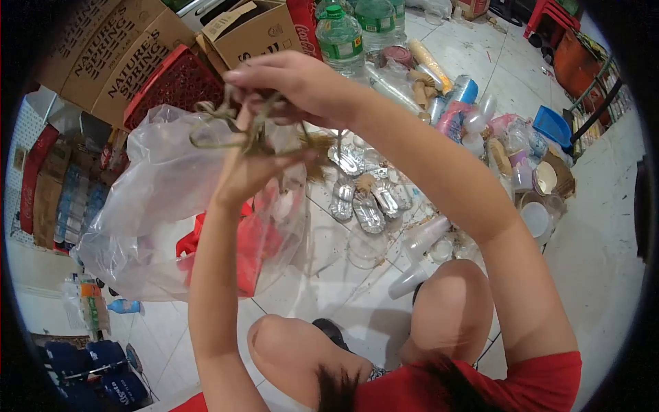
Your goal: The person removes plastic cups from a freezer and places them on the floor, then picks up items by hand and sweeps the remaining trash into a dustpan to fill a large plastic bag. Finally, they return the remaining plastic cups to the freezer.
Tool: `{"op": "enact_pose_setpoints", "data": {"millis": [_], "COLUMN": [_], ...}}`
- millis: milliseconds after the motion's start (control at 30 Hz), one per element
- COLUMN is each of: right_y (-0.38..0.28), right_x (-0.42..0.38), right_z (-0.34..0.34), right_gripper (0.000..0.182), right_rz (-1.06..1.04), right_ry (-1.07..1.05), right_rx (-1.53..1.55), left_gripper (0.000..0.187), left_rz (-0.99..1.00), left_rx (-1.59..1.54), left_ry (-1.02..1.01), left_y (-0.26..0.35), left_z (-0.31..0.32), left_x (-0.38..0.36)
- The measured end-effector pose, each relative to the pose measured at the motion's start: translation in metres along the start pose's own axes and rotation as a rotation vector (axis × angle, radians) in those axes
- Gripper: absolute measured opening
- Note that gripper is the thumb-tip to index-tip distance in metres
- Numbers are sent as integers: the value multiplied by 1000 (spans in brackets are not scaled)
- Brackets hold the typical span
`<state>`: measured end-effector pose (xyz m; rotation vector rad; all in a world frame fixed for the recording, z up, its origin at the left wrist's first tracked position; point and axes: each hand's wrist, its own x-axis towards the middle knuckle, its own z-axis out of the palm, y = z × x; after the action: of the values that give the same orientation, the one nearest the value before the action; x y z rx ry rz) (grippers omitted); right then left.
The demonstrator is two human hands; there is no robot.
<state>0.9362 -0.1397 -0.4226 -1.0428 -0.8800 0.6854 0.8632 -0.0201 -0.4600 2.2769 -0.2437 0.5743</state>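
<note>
A thin olive-brown cord [214, 132] hangs in loose loops between my two hands, in front of my chest. My right hand [302, 84] is above with bent fingers closed on the cord. Below it, my left hand [248, 170] points upward with the cord looped about its fingers; its thumb sticks out to the right. Motion blur and the loops hide part of the fingertips. Beneath and behind the hands is a large clear plastic bag [147, 185] with red items [250, 264] in it. Several silver foil packs [371, 213] lie on the floor nearby.
Cardboard boxes [113, 48] and a red crate [175, 86] stand at the back left. Large green-capped water bottles [341, 44] are behind my right hand. Plastic cups [429, 233], wrapped goods and a blue dustpan [552, 126] crowd the floor at the right. A blue bottle [124, 306] lies left.
</note>
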Motion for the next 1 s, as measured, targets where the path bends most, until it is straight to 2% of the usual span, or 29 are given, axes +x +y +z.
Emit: {"op": "enact_pose_setpoints", "data": {"millis": [33,100,133,167,200,233,267,333,367,400,433,467,500,533,567,600,667,700,733,800,867,900,933,967,1000], "right_y": [0,1,3,7,12,17,20,2,8,14,20,28,38,47,50,54,49,55,59,68,43,37,32,26,17], "right_x": [7,17,16,10,3,-8,-22,-42,-38,-35,-31,-24,-15,-6,2,9,20,28,34,37,32,37,45,53,62], "right_z": [3,7,3,-3,-11,-21,-32,-54,-53,-52,-49,-43,-25,-7,7,20,33,29,22,12,6,4,1,-2,-5], "right_gripper": [25,30,30,31,33,36,40,67,67,79,91,98,96,94,88,82,51,38,26,26,33,33,25,25,25], "right_rz": [9,-153,-151,-271,-394,-326,-258,-48,-43,-185,-330,-353,-448,-549,-635,-722,-77,25,127,72,229,230,175,121,120], "right_ry": [-2,46,42,159,274,291,306,374,362,329,298,184,120,59,50,41,81,117,152,275,382,372,359,349,349], "right_rx": [-4,-432,-434,-587,-738,-613,-485,-201,-195,-220,-245,-416,-501,-579,-569,-561,-254,-238,-226,-133,-87,-86,-4,79,83], "left_gripper": [51,24,24,14,12,16,16,19,21,21,22,23,23,23,23,23,23,28,28,37,42,42,35,31,31], "left_rz": [-63,-375,-375,-384,-392,-367,-370,-290,-192,-198,-176,-151,-153,-118,-81,-87,23,5,-8,266,70,62,42,25,25], "left_rx": [-12,-590,-592,-601,-606,-468,-459,-114,-20,-14,-148,-281,-277,-430,-583,-579,-189,110,118,792,1000,1006,1133,1258,1261], "left_ry": [9,-5,-1,82,168,133,146,49,38,42,35,27,32,40,50,58,-50,-156,-149,-138,-254,-251,-363,-480,-483], "left_y": [-6,-13,-15,-17,-17,-15,-16,-14,-10,-5,1,8,19,32,38,38,33,24,13,-1,25,30,34,33,20], "left_z": [7,11,9,4,-3,-15,-28,-48,-52,-52,-51,-50,-42,-33,-30,-35,-47,-68,-89,-125,-150,-156,-162,-170,-179], "left_x": [1,6,7,7,7,9,9,7,8,11,16,21,28,34,40,44,53,56,46,19,-18,-38,-57,-66,-71]}}
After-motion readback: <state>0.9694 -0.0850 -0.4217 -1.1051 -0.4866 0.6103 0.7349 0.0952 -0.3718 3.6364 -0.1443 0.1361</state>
